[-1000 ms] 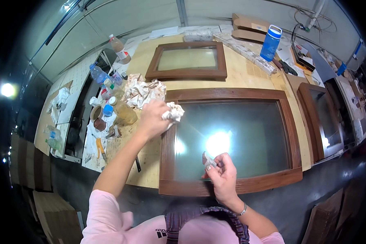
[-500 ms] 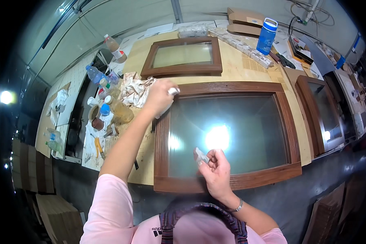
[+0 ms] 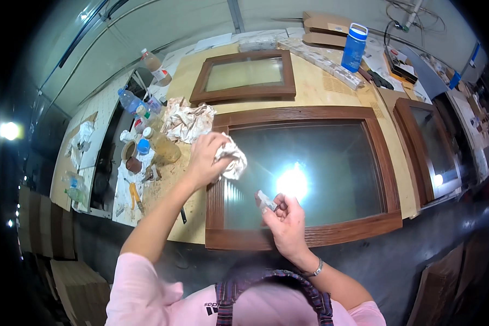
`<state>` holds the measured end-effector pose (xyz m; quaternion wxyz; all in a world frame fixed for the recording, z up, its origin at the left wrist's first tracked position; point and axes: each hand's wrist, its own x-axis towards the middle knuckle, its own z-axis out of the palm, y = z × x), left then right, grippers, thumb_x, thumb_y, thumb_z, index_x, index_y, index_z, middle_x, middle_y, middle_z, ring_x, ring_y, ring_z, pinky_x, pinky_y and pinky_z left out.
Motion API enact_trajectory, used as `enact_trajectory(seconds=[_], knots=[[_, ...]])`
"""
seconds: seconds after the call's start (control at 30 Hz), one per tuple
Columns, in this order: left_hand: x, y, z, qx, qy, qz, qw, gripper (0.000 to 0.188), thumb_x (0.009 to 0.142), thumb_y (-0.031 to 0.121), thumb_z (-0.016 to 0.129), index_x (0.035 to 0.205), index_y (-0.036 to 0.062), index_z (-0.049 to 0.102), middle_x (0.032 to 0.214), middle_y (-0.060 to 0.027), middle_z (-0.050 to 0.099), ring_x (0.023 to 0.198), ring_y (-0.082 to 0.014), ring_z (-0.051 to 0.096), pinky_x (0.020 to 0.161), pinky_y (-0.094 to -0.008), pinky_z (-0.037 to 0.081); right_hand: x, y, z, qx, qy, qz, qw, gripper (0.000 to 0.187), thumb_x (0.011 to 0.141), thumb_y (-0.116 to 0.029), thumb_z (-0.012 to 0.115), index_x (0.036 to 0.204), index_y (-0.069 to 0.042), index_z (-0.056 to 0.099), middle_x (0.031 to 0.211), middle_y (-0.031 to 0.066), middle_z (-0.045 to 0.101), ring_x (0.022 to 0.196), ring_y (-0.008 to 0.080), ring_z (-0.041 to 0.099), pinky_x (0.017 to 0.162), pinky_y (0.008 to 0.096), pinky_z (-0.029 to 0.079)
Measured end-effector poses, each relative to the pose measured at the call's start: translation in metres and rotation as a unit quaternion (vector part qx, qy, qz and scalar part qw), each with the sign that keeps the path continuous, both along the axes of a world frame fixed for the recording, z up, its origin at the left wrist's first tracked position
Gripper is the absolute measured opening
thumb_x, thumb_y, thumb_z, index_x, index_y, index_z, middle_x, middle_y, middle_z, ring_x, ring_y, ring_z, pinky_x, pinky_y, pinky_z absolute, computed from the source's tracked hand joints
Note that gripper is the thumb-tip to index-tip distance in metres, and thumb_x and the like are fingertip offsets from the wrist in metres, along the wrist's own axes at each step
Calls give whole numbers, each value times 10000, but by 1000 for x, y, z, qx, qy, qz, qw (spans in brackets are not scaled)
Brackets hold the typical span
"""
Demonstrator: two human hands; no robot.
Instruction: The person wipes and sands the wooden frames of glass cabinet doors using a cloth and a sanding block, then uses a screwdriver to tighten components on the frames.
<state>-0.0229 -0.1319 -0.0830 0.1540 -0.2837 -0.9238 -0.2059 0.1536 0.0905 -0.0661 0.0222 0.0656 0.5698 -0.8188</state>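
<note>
A large brown wooden frame [image 3: 309, 113] with a glass pane [image 3: 331, 157] lies flat on the worktable before me. My left hand [image 3: 205, 158] grips a crumpled, stained white rag [image 3: 233, 158] over the frame's left side bar. Above the pane's lower part is my right hand [image 3: 288, 220], its fingers closed on a small whitish piece of cloth or paper [image 3: 265, 201]. Just beyond my left hand, a larger stained cloth [image 3: 187, 119] is heaped on the table.
Several bottles, among them a yellowish one [image 3: 165, 148], crowd the left, near orange-handled pliers [image 3: 133, 195]. A smaller glazed frame [image 3: 244, 76] lies at the back. A blue water bottle [image 3: 355, 49] stands back right; another frame [image 3: 426, 146] lies at the right edge.
My left hand has come down from the frame's upper left corner along its left bar, and the rag now shows more fully. My right hand has barely moved.
</note>
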Motion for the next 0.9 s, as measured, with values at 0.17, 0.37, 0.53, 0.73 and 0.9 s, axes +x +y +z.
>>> enact_trajectory(seconds=[0.17,0.37,0.53,0.73,0.9], knots=[[-40,14,-2,21,33,142,989,337,791,280,707,1055,87,622,1076,-102,599,1084,-343,533,911,-456,399,1,-12,-4,-13,18,4,1000,170,928,-7,642,939,-8,472,863,25,561,769,44,532,618,217,452],[25,18,-1,27,18,2,999,258,775,260,714,921,75,608,963,-115,561,972,-341,557,814,-447,407,-7,0,-9,12,19,-20,1000,198,928,-20,651,895,-34,456,822,-1,535,706,20,499,547,208,395],[-32,17,9,27,39,83,995,312,819,338,731,952,78,620,1012,-100,583,1017,-325,548,830,-460,377,-1,-10,-11,24,44,-13,999,192,928,-32,659,893,-34,470,807,-21,516,680,19,479,536,209,381],[67,-18,16,164,-235,-43,957,219,800,129,736,997,51,681,979,-81,638,940,-224,640,822,-362,506,-6,-1,-15,24,22,-25,999,160,925,-39,657,945,-7,501,845,12,545,718,47,532,584,228,457],[8,-38,47,419,-147,102,890,308,818,-32,639,1116,33,680,1124,-100,689,1019,-176,649,893,-324,523,-2,-6,6,43,25,-5,999,165,921,-36,641,948,8,484,859,50,570,708,90,607,621,273,575]])
